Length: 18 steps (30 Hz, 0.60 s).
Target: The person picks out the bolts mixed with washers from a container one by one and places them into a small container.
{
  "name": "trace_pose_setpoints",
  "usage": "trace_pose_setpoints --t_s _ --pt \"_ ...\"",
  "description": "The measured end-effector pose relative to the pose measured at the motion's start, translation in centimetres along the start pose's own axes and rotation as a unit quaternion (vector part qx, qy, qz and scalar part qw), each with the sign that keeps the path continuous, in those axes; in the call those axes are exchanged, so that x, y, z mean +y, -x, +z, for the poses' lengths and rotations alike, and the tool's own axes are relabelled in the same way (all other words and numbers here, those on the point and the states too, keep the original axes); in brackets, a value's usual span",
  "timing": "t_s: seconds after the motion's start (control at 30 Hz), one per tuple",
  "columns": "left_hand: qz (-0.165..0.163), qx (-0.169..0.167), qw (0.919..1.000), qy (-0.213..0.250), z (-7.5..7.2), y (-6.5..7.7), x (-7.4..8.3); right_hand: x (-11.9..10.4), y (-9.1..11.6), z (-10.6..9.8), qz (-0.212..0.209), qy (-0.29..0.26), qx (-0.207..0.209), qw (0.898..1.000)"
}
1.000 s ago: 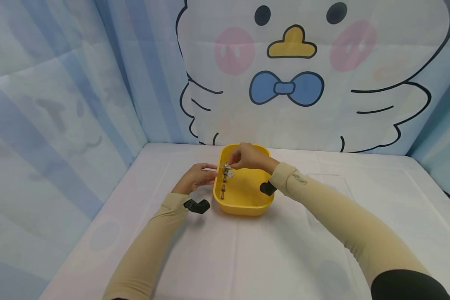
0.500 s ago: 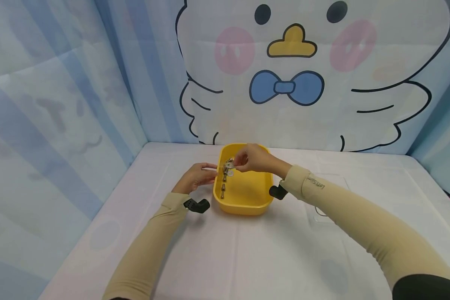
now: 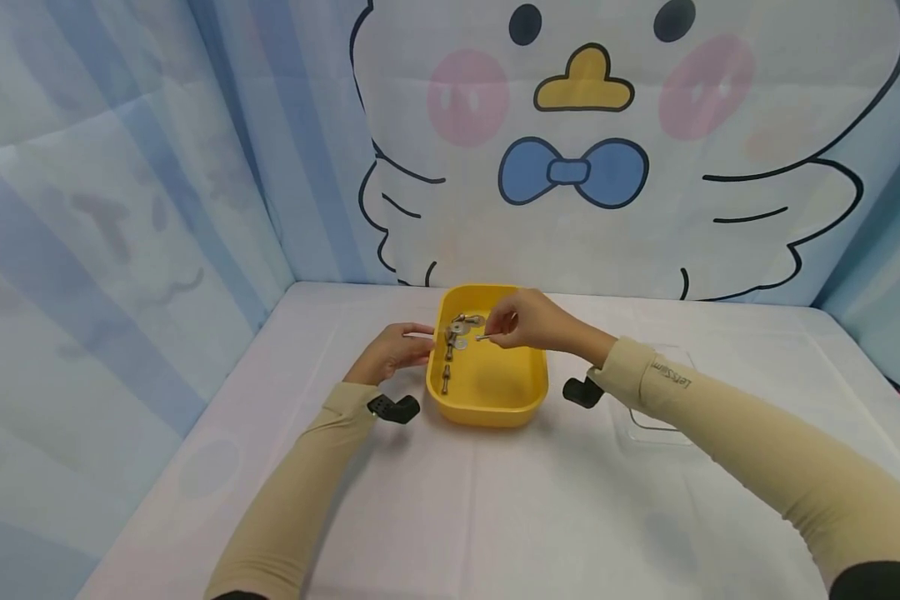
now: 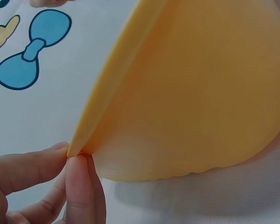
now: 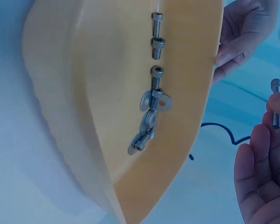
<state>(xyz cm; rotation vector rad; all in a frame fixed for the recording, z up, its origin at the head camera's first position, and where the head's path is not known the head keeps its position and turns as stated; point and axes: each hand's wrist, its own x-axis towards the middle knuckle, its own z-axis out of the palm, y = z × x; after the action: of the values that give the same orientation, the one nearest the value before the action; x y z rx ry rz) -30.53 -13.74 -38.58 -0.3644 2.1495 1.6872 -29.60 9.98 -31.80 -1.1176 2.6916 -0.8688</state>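
A yellow plastic tray (image 3: 487, 415) stands on the white table near the backdrop. My left hand (image 3: 392, 354) is at its left side, thumb and fingers pinching the rim (image 4: 105, 88) in the left wrist view. Above the tray, my right hand (image 3: 536, 322) pinches a socket-head bolt (image 5: 276, 85) between thumb and fingers, its head sticking out. Inside the tray, several metal bolts (image 5: 157, 72) lie in a row along the left wall. Flat washers (image 5: 165, 102) lie among them, some overlapping, so their exact number is hard to tell.
A clear, flat plastic piece (image 3: 654, 435) lies on the table right of the tray, partly under the right forearm. A printed cloth backdrop (image 3: 570, 242) rises behind the table, and a striped curtain (image 3: 135, 250) hangs on the left.
My right hand has moved right and slightly toward me, away from the bolts and washers, bringing a bolt with it. My left hand stays at the tray's rim.
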Motion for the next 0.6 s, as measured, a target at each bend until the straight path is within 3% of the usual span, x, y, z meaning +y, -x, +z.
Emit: trace_pose_setpoints --t_s 0.17,0.4,0.6 --pt "-0.012 0.009 0.9999 -0.006 0.0 0.0 0.1 0.0 1.2 -0.6 0.013 0.007 0.006 1.000" --pt "0.021 -0.016 0.9996 0.006 0.0 0.4 0.0 -0.2 3.1 -1.3 0.015 0.006 0.010 1.000" --pt "0.029 -0.020 0.9993 0.014 -0.1 0.5 -0.1 -0.2 4.9 -1.8 0.020 0.013 0.008 1.000"
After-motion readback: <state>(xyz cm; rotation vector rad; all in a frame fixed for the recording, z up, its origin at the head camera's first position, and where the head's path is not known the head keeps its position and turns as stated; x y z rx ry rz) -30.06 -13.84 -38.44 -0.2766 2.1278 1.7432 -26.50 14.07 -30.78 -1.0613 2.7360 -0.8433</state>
